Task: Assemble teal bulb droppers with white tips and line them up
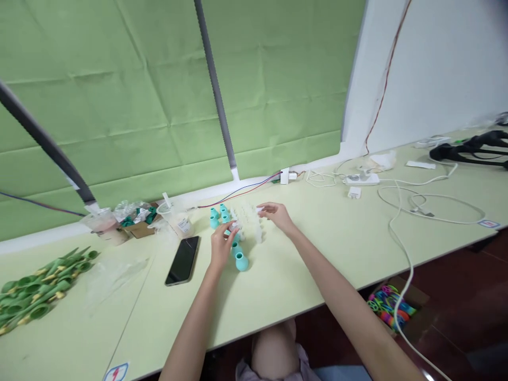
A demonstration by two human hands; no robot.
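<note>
My left hand (221,244) is closed in a pinch on a small whitish translucent piece, just over the turquoise pieces. My right hand (278,216) has its thumb and fingers together at another small white piece (259,209), whose kind is too small to make out. Between the hands stand rows of whitish translucent pieces (250,225) on the table. Several small turquoise vase-shaped pieces (242,262) with open necks stand in a line beside and below my left hand, partly hidden by it.
Left of the hands lies a black phone (182,261), with a plastic cup (177,218) behind it. Green tulip-like pieces (35,291) cover the far left. White cables and a power strip (363,180) lie at right. A box of colourful items (391,307) sits below the table.
</note>
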